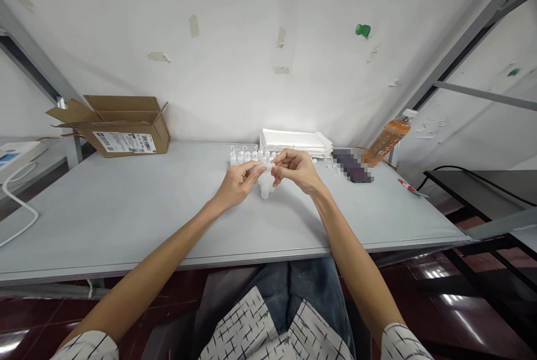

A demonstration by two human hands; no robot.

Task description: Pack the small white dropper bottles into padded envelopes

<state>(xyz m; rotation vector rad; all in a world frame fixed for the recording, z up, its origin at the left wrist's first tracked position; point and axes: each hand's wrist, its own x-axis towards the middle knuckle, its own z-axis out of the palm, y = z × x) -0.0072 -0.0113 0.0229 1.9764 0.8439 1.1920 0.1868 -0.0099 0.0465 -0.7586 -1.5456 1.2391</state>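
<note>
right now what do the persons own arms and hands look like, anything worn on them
The bare left hand and bare right hand have no gloves, and no watch shows on the forearms. The arms emerge from a white left sleeve and white right sleeve, both patterned with thin black crossed lines.

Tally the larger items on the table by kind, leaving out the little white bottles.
Cardboard box: 1
Stack of white sheets: 1
Orange plastic bottle: 1
Pixelated dark object: 1
Total: 4
</note>
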